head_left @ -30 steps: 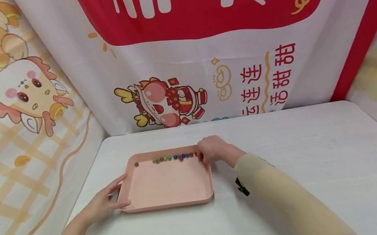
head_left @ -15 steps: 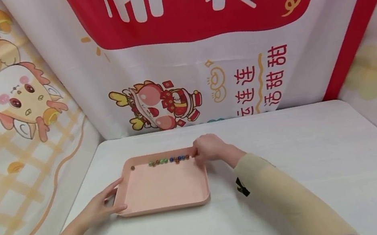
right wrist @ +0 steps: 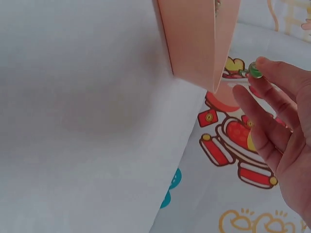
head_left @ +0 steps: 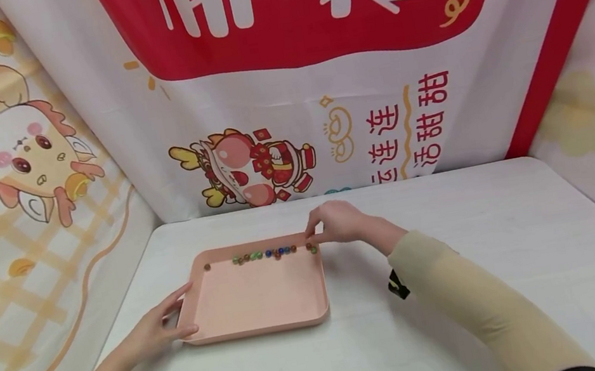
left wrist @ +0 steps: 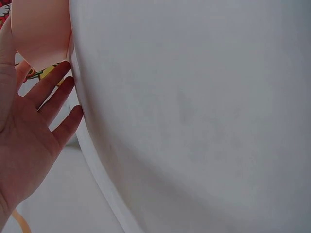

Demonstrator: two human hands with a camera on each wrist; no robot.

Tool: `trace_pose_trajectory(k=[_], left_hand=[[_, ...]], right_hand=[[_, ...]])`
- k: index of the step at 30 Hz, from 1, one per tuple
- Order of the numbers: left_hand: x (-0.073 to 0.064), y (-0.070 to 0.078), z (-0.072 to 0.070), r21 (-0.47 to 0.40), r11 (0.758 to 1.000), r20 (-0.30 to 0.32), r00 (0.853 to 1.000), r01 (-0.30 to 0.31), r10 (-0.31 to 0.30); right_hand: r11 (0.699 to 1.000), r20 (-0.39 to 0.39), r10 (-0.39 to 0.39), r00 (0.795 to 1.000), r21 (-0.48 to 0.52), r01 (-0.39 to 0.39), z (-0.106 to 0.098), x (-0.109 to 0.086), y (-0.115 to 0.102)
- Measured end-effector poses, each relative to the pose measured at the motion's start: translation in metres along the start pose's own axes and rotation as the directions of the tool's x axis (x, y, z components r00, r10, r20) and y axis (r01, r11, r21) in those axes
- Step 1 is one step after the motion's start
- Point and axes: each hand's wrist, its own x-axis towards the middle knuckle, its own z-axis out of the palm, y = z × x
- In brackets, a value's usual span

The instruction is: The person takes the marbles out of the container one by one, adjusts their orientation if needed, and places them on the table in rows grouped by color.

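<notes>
A shallow pink tray (head_left: 259, 297) lies on the white table. My left hand (head_left: 152, 332) rests at its left side, fingers fairly straight and spread, thumb over the near left rim. In the left wrist view the straight fingers (left wrist: 54, 99) reach toward the tray's corner. My right hand (head_left: 343, 220) is over the tray's far right corner and pinches a green marble (right wrist: 255, 70) between thumb and fingertip. Along the tray's far wall lies a row of marbles, among them a blue marble (head_left: 268, 254). A brown marble (head_left: 207, 267) sits alone at the far left.
Near the far right corner inside the tray, a brown marble (head_left: 309, 246) and a green one lie together. The white table (head_left: 431, 268) extends right and toward me. Printed cloth hangs behind (head_left: 273, 99) and on both sides.
My right hand has lifted up and back at the tray's far right corner, uncovering marbles there. The tray and left hand shift slightly left in the view with the whole scene.
</notes>
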Motion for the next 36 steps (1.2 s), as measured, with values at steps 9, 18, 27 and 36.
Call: trace_pose_trajectory(k=[9,18,27,36], left_hand=[[0.001,-0.001,0.001,-0.011,1.0,0.006,1.0,-0.003,0.003],[-0.001,-0.004,0.001,0.002,0.999,-0.007,0.999,-0.042,0.042],[-0.001,-0.004,0.001,-0.014,0.997,-0.009,0.997,-0.076,0.076],[0.001,-0.003,0.0,-0.02,0.997,-0.005,0.997,-0.079,0.078]], right_hand=[[0.982,-0.027,0.031,0.999,0.189,-0.025,-0.013,-0.019,0.028],[0.97,-0.059,0.073,0.996,0.236,-0.057,-0.02,-0.033,0.047],[0.969,-0.096,0.083,0.992,0.242,-0.058,-0.015,-0.042,0.062],[0.94,-0.112,0.165,0.98,0.318,-0.122,0.01,-0.041,0.088]])
